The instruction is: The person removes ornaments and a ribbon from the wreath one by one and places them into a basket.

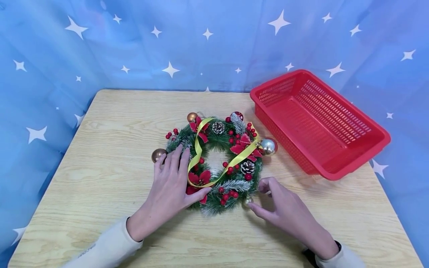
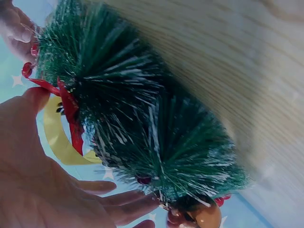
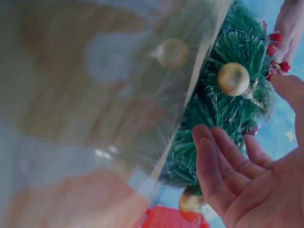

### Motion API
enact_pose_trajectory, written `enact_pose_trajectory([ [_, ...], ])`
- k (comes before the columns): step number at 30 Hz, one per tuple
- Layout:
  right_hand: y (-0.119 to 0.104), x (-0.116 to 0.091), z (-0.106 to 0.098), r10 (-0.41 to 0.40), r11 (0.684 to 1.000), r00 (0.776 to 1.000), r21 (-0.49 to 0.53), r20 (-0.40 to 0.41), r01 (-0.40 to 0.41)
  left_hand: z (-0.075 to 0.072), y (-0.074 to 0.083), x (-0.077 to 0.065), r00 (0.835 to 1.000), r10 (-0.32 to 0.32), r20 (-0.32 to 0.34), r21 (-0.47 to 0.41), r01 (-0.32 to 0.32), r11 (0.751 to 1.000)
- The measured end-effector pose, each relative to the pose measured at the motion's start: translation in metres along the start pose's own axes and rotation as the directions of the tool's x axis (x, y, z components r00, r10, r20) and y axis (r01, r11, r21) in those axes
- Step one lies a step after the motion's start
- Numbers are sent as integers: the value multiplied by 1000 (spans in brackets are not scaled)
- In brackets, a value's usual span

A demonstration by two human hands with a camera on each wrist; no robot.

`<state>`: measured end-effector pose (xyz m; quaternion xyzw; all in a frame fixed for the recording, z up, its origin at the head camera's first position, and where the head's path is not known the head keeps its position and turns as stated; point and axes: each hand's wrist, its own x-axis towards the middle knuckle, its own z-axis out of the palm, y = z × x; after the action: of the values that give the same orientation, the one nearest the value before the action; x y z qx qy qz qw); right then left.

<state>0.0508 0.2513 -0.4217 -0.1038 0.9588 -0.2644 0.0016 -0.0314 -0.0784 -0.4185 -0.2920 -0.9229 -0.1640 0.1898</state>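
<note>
A green Christmas wreath lies on the table, set with red flowers, berries, pinecones and baubles. A yellow ribbon loops across it. My left hand rests on the wreath's left side, fingers spread near a copper bauble; in the left wrist view its thumb touches a red flower. At the lower right edge, my right hand is beside a small gold bauble. Its fingers are loosely bent, with a gap between thumb and fingertips in the right wrist view, and hold nothing.
A red plastic basket stands at the back right, close to the wreath. A silver bauble sticks out from the wreath towards it. Beyond the wooden table hangs a blue star-patterned curtain.
</note>
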Motion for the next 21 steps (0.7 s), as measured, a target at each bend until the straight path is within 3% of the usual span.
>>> enact_pose_trajectory([
  [7, -4, -1, 8, -3, 997, 999, 75, 43, 0, 1, 3, 0, 1000, -16, 5, -27, 16, 999],
  [13, -5, 1, 15, -27, 996, 999, 84, 33, 24, 3, 9, -1, 999, -39, 23, -28, 40, 999],
  [21, -7, 6, 15, -35, 990, 999, 140, 30, 30, 3, 25, -1, 991, -109, 74, -72, 115, 991],
])
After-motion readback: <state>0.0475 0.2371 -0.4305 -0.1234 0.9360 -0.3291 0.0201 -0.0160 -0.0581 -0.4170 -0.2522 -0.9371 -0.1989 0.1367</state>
